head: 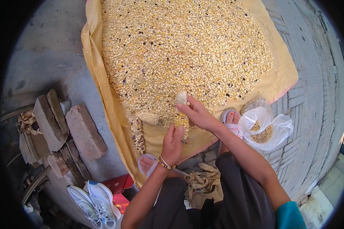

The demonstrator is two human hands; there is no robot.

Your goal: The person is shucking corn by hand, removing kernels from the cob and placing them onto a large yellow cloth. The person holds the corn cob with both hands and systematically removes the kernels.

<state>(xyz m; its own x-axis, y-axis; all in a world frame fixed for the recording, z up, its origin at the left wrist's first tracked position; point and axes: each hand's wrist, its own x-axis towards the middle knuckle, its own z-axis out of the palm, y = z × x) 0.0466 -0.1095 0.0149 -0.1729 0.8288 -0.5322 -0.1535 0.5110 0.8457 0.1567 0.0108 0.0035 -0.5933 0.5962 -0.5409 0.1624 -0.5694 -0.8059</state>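
Observation:
My left hand (173, 141) grips the lower part of a corn cob (181, 120) with yellow kernels on it. Around the cob's upper end, where the pale core is bare, my right hand (196, 112) is closed, its thumb pressed against the cob. Both hands are over the near edge of a wide heap of loose corn kernels (183, 51), mostly cream and yellow with some dark ones. The heap lies on a yellow woven sheet (157, 137). Left of my hands, a purple-and-white corn cob (137, 136) and a pale corn cob (148, 117) rest on the sheet.
A plastic bag (281, 128) holding kernels stands right of my sandalled foot. Bricks (86, 131) are stacked at the left, with white sneakers (96, 203) and a red box (119, 184) nearer me. Dry husks (202, 180) lie between my legs on the brick paving (292, 137).

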